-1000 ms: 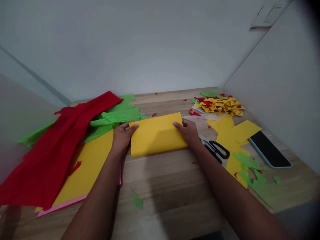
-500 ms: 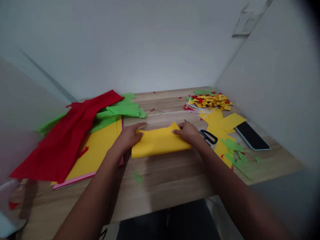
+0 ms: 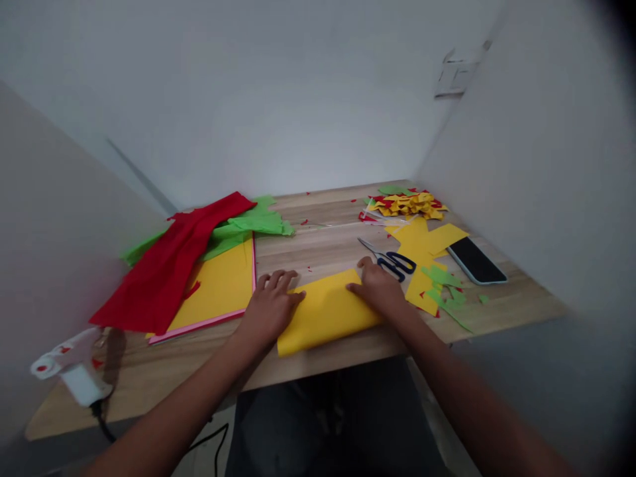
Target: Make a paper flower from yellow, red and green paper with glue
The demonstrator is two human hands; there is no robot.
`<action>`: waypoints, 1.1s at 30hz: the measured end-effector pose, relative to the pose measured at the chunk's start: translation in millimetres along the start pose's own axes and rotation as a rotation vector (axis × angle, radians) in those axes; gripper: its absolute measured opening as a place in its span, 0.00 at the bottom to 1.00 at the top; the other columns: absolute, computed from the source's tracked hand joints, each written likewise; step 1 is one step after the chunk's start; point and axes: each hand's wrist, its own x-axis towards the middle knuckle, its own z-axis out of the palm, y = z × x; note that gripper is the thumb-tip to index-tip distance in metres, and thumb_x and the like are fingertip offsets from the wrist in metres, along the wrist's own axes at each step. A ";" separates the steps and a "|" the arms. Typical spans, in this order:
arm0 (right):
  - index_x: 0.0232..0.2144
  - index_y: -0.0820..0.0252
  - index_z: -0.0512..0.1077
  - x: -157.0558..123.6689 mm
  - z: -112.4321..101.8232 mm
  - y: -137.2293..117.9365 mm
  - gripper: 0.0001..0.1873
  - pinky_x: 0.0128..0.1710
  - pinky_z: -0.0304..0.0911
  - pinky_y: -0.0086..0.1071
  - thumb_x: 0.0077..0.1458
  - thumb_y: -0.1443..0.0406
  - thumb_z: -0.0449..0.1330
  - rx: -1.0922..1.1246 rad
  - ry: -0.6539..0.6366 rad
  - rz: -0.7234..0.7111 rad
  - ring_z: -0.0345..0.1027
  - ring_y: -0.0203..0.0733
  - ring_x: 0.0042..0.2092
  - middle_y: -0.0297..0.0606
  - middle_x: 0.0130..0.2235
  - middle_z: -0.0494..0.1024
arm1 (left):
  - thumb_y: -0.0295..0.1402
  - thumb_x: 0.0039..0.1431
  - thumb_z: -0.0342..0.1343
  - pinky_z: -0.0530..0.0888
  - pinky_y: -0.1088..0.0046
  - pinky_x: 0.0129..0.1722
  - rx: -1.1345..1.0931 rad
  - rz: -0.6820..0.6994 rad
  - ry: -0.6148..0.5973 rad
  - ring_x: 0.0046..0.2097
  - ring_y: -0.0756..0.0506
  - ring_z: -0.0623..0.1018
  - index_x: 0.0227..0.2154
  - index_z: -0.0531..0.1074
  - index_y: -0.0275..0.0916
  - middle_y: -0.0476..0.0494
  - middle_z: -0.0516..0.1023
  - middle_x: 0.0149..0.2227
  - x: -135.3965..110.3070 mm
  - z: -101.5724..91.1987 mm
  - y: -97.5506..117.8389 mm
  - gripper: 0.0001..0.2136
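A folded yellow paper sheet (image 3: 325,313) lies near the front edge of the wooden table (image 3: 322,246). My left hand (image 3: 272,306) rests on its left end with fingers spread flat. My right hand (image 3: 378,290) presses down on its upper right corner, fingers lying flat on the paper. Blue-handled scissors (image 3: 392,261) lie just right of my right hand.
A stack of yellow and pink sheets (image 3: 218,286) lies at the left under red paper (image 3: 171,265) and green paper (image 3: 248,225). Yellow, red and green scraps (image 3: 408,204) pile at the back right. A phone (image 3: 476,260) lies by the right wall. A white device (image 3: 74,371) sits at the table's left front corner.
The view has pulled back and the table looks farther away. The folded yellow sheet sits closer to the front edge, and both hands now lie flat on it instead of holding its corners.
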 end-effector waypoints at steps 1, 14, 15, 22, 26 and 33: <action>0.56 0.62 0.66 -2.8 1.9 -0.4 0.30 0.41 0.59 0.35 0.54 0.58 0.66 -0.021 0.065 -0.024 0.70 0.53 0.48 0.50 0.46 0.76 | 0.29 0.66 0.49 0.65 0.52 0.55 0.024 0.050 -0.033 0.59 0.33 0.69 0.45 0.81 0.44 0.36 0.70 0.61 2.9 -3.4 5.9 0.15; 0.51 0.57 0.75 -34.2 18.9 -10.2 0.18 0.55 0.56 0.51 0.58 0.64 0.62 -0.082 0.381 -0.236 0.62 0.61 0.56 0.55 0.56 0.70 | 0.45 0.66 0.50 0.69 0.50 0.49 -0.002 -0.179 -0.246 0.57 0.25 0.72 0.67 0.60 0.47 0.20 0.66 0.63 11.0 -12.5 80.3 0.27; 0.53 0.59 0.74 -42.9 23.4 -14.8 0.19 0.57 0.56 0.52 0.59 0.66 0.60 -0.037 0.393 -0.280 0.61 0.61 0.58 0.55 0.58 0.70 | 0.44 0.67 0.48 0.68 0.49 0.51 -0.012 -0.185 -0.225 0.60 0.25 0.70 0.67 0.60 0.46 0.20 0.64 0.64 7.9 -11.0 82.8 0.27; 0.64 0.65 0.64 -98.2 56.8 -15.9 0.26 0.64 0.57 0.52 0.68 0.61 0.48 0.087 0.182 -0.507 0.61 0.53 0.66 0.53 0.64 0.68 | 0.40 0.67 0.48 0.66 0.47 0.54 -0.081 -0.215 -0.161 0.64 0.27 0.66 0.67 0.60 0.46 0.27 0.61 0.67 -3.6 4.5 79.4 0.26; 0.65 0.67 0.62 -105.7 53.0 -3.5 0.32 0.66 0.53 0.54 0.66 0.54 0.52 -0.035 0.135 -0.492 0.53 0.57 0.69 0.54 0.68 0.60 | 0.43 0.67 0.48 0.62 0.45 0.60 -0.139 -0.263 -0.073 0.66 0.29 0.64 0.68 0.59 0.47 0.29 0.57 0.69 -18.2 17.5 80.7 0.27; 0.65 0.65 0.62 -105.1 51.7 0.1 0.32 0.67 0.50 0.54 0.65 0.54 0.53 -0.034 0.126 -0.507 0.51 0.57 0.70 0.52 0.69 0.59 | 0.36 0.68 0.48 0.60 0.47 0.65 -0.234 -0.180 -0.020 0.68 0.34 0.62 0.64 0.64 0.46 0.36 0.60 0.69 -66.1 22.8 93.2 0.23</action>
